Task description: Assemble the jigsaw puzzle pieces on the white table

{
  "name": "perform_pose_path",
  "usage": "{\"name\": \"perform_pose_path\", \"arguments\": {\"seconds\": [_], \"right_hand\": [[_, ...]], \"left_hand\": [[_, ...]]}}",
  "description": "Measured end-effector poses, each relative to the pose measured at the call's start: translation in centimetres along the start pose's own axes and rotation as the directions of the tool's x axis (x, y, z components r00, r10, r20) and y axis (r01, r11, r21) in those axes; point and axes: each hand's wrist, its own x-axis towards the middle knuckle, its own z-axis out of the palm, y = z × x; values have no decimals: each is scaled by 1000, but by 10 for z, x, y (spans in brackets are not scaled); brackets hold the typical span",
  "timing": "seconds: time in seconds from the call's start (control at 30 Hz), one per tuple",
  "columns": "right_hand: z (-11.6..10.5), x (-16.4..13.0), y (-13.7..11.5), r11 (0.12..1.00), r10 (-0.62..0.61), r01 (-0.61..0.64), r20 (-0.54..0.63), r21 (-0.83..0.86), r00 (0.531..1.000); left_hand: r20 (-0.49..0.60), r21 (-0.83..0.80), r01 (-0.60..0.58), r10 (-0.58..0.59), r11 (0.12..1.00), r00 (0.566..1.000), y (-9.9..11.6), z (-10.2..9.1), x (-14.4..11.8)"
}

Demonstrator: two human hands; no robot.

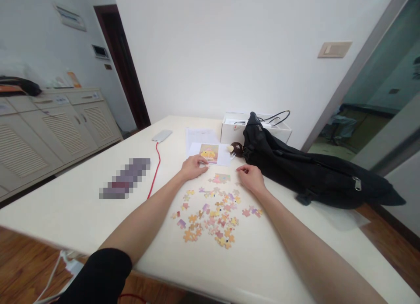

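Note:
My left hand (195, 166) rests at the near left corner of a white sheet with a printed picture (208, 153) of a yellow figure. Its fingers are curved, with a gap between thumb and forefinger, and I see nothing in them. Across from it, my right hand (252, 178) lies on the table with its fingers drawn together; anything between the fingertips is hidden. Between the hands sits a small joined section of jigsaw puzzle (221, 178) in pale green and pink. Many loose puzzle pieces (213, 216), orange, pink, yellow and purple, lie nearer to me.
A long black bag (295, 168) stretches along the right side, before a white box (231, 128). A brown round trinket (236, 149) lies by its end. On the left, a red cable (156, 166) runs from a pale flat device (162, 136); a blurred-out object (126, 179) lies nearby.

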Motion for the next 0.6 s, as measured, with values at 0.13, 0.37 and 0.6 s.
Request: {"name": "perform_pose_path", "arguments": {"seconds": [0.13,0.37,0.6], "right_hand": [[0,0,-1,1000,-1,1,10,-3,1000],[-3,-2,-2,1000,-27,27,13,-14,1000],[-1,-2,0,1000,-19,19,14,-7,1000]], "left_hand": [[-65,-31,77,-79,997,995,5,1,0],[-162,-96,168,-182,981,970,9,1,-8],[-71,-254,185,-209,949,975,-1,4,-7]]}}
